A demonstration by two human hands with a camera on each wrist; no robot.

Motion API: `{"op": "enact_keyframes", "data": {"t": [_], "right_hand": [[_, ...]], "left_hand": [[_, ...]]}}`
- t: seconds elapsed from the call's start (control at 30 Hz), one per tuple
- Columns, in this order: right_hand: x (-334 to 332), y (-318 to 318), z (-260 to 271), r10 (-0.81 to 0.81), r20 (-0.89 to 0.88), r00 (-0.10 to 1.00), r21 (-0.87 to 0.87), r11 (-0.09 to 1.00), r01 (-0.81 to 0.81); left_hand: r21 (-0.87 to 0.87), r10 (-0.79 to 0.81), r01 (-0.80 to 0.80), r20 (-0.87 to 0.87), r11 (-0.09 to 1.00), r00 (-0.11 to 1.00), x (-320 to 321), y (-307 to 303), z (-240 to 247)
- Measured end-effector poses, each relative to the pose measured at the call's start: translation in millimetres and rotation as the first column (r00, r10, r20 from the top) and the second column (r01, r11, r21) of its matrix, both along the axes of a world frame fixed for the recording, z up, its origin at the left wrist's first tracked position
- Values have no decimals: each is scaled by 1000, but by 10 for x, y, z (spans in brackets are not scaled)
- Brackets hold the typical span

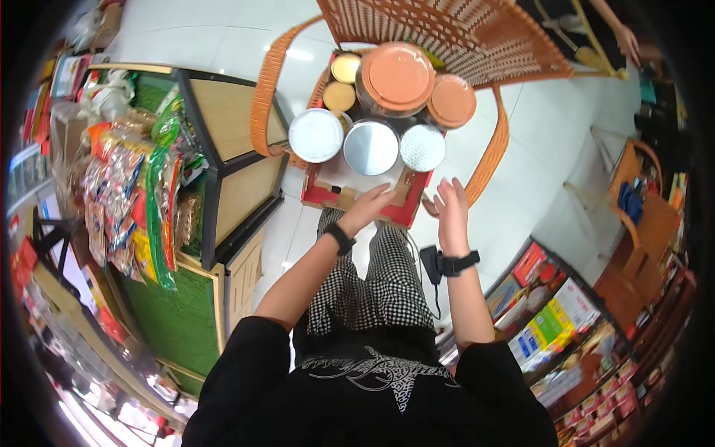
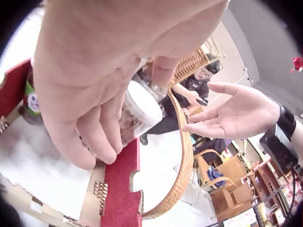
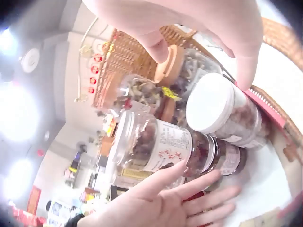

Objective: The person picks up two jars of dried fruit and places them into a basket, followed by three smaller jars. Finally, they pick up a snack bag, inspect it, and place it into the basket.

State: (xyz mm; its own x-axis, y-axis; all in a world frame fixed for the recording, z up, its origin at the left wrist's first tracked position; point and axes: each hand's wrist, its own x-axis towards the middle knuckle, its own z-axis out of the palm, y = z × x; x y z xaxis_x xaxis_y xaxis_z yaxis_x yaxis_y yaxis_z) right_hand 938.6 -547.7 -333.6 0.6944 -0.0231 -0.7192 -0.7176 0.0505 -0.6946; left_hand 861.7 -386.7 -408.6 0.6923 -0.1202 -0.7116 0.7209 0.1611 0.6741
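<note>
Several lidded jars stand in a red cardboard box (image 1: 320,192) on a wicker chair, among them a large orange-lidded jar (image 1: 396,78), a silver-lidded jar (image 1: 371,147) and a white-lidded jar (image 1: 423,147). My left hand (image 1: 366,210) is over the box's near part, fingers extended, holding nothing. My right hand (image 1: 452,216) is held up at the box's right side, fingers spread and empty. In the left wrist view, the left fingers hang beside a white-lidded jar (image 2: 142,106); contact cannot be told. The right wrist view shows a labelled jar (image 3: 161,144) behind the left hand (image 3: 165,203).
The chair's woven armrests (image 1: 488,167) curve up on both sides of the box. A green-lined display stand (image 1: 160,316) with packaged goods is on the left. Boxed goods (image 1: 547,328) stand at the lower right. Another person's arm (image 1: 622,33) shows at the upper right.
</note>
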Motion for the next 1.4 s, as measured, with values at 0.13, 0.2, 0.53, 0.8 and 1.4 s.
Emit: {"op": "enact_keyframes", "data": {"t": [0.13, 0.2, 0.53, 0.8, 1.4], "right_hand": [[-40, -265, 410, 307, 82, 948, -93, 950, -299], [-33, -348, 610, 460, 107, 882, -79, 888, -453], [-115, 267, 1356, 854, 444, 269, -214, 393, -895], [-1386, 1361, 1862, 748, 583, -318, -363, -111, -925], [-4489, 1704, 2356, 422, 630, -651, -407, -535, -741]], "left_hand": [[49, 190, -190, 6, 981, 982, -331, 177, 451], [47, 329, -331, 50, 943, 943, -552, 228, 688], [268, 654, -715, 288, 646, 699, -2032, 53, 2226], [198, 844, -980, 524, 11, 115, -3626, -521, 2794], [261, 757, -839, 607, -477, -241, -6249, -1306, 3039]]}}
